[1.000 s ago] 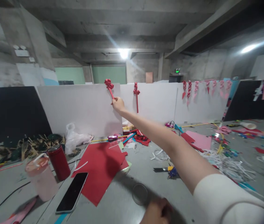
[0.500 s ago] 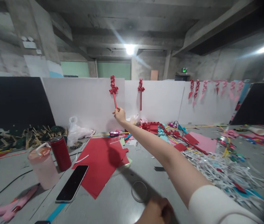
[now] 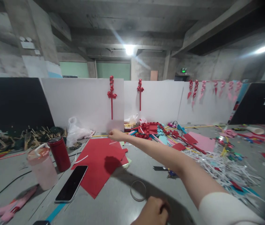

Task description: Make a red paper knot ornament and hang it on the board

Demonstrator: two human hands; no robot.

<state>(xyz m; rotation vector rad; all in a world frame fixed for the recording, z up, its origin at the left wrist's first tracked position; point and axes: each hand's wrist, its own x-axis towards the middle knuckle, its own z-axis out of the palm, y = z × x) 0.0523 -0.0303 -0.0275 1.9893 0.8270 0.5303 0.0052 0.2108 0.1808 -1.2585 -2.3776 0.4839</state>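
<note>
My right hand (image 3: 115,134), reached far forward, is above the back edge of a red sheet (image 3: 97,162), with its fingers small and blurred. It is below a red paper flower stem (image 3: 112,107), which hangs upright on the white panel (image 3: 83,103) with curled red pieces at its top, apart from the hand. A similar red stem (image 3: 140,100) hangs to its right. My left hand (image 3: 151,212) is low at the bottom edge, its fingers curled in; anything inside them is hidden. Just ahead of it on the table lies a clear ring (image 3: 138,190).
At the left stand a pink jug (image 3: 42,170) and a red tumbler (image 3: 59,156), with a phone (image 3: 71,183) and pink glue gun (image 3: 12,204) nearby. White paper shreds (image 3: 221,168) and red scraps (image 3: 151,128) cover the right side. Pink and red strands (image 3: 202,89) hang further along.
My right hand has let go of the red stem and dropped downward. The stem, tilted before, now hangs straight on the panel. My left hand has shifted slightly.
</note>
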